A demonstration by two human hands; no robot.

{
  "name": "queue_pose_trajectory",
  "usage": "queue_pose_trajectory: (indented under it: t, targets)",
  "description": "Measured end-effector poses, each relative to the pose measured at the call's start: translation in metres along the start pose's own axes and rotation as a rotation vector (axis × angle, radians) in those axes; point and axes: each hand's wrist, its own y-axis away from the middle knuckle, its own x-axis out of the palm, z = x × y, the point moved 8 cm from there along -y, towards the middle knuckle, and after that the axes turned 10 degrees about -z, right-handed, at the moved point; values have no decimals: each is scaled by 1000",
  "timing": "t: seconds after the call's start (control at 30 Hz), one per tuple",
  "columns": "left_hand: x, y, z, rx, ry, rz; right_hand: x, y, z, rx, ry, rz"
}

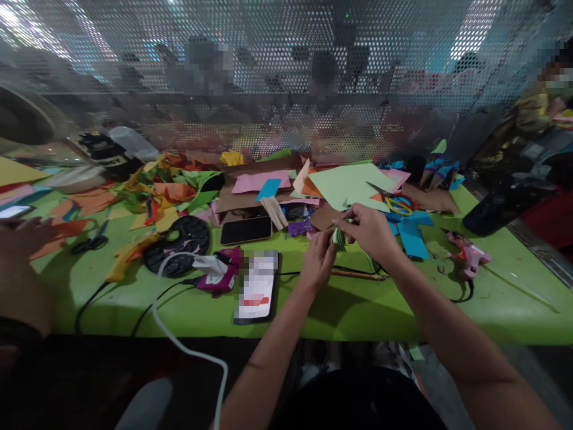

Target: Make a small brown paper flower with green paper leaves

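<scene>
My left hand and my right hand meet above the green table, both pinched on a small folded piece of pale green paper. The left grips it from below, the right from above with fingers curled. A pencil lies on the table just under my hands. A pale green sheet lies behind them, with yellow-handled scissors on its right side.
Two phones lie left of my hands, beside a purple glue gun with cables. A pink glue gun rests at right. Coloured paper scraps, black scissors and a perforated screen fill the back. Another person's arm is at left.
</scene>
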Motion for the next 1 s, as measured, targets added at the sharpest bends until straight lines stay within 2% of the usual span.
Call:
queue_pose_trajectory:
  t: [0.17, 0.33, 0.77, 1.0]
  targets:
    - [-1, -1, -3, 17, -26, 9, 0, 1, 7, -38, 132, -30]
    - [-1, -2, -5, 25, -59, 15, 3, 2, 11, -60, 163, -8]
    - [0, -1, 2, -46, 1, 7, 5, 1, 9, -74, 128, 32]
    - [-2, -3, 1, -75, 42, -6, 6, 4, 9, -77, 17, 73]
